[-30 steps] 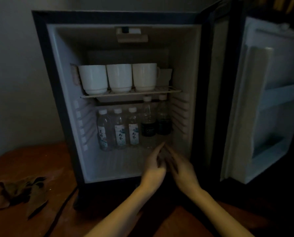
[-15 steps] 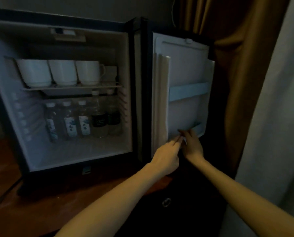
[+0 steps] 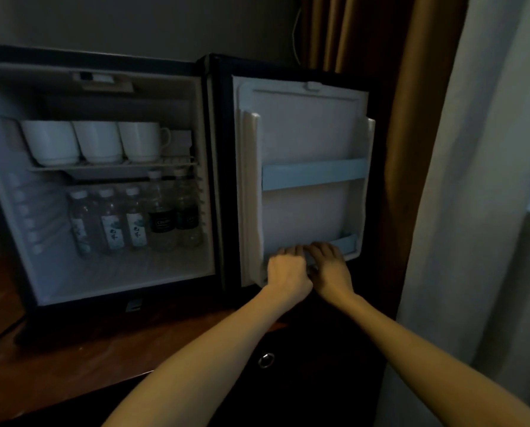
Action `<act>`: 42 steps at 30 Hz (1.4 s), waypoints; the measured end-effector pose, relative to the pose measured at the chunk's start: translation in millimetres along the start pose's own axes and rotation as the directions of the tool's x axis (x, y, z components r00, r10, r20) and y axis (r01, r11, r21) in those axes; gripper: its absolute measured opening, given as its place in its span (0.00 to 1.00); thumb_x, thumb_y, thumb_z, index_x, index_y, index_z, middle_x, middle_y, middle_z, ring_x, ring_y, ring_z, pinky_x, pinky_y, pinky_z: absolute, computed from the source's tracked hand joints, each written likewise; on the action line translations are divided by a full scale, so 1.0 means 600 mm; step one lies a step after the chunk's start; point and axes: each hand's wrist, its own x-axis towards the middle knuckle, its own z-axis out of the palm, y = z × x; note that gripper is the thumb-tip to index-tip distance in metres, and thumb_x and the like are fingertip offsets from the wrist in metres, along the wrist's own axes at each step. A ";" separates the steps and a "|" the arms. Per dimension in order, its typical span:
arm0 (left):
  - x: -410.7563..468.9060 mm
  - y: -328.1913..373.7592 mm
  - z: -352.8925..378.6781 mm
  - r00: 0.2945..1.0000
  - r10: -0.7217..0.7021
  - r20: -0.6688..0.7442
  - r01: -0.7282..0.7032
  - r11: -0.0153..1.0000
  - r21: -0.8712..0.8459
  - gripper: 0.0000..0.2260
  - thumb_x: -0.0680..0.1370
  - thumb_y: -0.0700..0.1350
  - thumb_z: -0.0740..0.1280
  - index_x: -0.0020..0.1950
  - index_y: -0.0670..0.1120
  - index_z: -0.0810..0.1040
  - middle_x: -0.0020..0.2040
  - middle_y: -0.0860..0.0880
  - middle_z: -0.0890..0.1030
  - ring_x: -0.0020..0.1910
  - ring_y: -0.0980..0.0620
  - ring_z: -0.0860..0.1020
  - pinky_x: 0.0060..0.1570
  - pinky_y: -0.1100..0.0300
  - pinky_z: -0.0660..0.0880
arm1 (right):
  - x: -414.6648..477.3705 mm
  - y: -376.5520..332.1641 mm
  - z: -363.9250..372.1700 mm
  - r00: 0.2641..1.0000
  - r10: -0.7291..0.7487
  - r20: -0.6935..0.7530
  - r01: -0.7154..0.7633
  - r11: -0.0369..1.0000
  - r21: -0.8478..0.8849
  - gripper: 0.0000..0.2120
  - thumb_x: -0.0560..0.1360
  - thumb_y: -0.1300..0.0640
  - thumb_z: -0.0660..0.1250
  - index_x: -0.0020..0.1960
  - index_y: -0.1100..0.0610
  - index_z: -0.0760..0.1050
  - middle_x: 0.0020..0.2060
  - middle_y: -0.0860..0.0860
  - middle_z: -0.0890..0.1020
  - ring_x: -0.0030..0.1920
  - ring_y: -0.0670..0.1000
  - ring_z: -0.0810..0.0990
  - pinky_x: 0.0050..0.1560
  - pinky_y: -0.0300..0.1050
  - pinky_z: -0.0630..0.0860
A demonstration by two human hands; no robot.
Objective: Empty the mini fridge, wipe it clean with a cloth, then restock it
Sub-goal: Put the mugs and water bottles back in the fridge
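Mini fridge (image 3: 118, 272) with its door (image 3: 306, 134) swung open. The left hand (image 3: 288, 271) and right hand (image 3: 333, 268) lay side by side, fingers (image 3: 320, 248) curled over the lower door shelf (image 3: 348, 241). Left of the fingers stood bottles (image 3: 134, 223) beneath cups (image 3: 98, 143). To their right hung a curtain (image 3: 411, 118).

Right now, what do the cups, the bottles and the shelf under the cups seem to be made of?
Cups: probably glazed ceramic; opaque white, smooth, one loop handle showing.
Bottles: likely clear plastic; see-through bodies, white caps, printed labels.
Shelf: looks like white-coated metal wire; thin parallel bars, though dim light leaves it open.
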 end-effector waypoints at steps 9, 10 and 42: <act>-0.095 0.013 -0.049 0.986 -0.055 0.156 0.028 0.985 0.170 0.28 0.76 0.49 0.66 0.73 0.46 0.63 0.69 0.41 0.65 0.68 0.39 0.65 0.67 0.47 0.61 | -0.104 -0.008 -0.153 0.848 0.145 -0.511 -0.099 0.988 0.115 0.28 0.78 0.54 0.61 0.76 0.57 0.60 0.73 0.58 0.61 0.73 0.57 0.59 0.75 0.55 0.54; -0.109 0.012 -0.056 0.984 -0.064 0.165 0.035 0.984 0.174 0.28 0.76 0.50 0.66 0.74 0.46 0.62 0.69 0.40 0.64 0.68 0.38 0.65 0.68 0.46 0.61 | -0.110 -0.009 -0.174 0.823 0.152 -0.547 -0.097 0.987 0.128 0.29 0.79 0.52 0.60 0.77 0.56 0.57 0.75 0.57 0.58 0.75 0.57 0.57 0.75 0.55 0.54; -0.605 -0.158 -0.159 0.715 -0.175 -0.677 -0.134 0.916 -0.379 0.35 0.78 0.37 0.66 0.77 0.57 0.51 0.80 0.53 0.45 0.75 0.63 0.55 0.67 0.72 0.62 | -0.268 -0.578 -0.171 0.668 -0.612 -0.423 0.726 0.411 0.552 0.22 0.79 0.70 0.57 0.73 0.66 0.63 0.74 0.59 0.63 0.77 0.56 0.57 0.75 0.55 0.59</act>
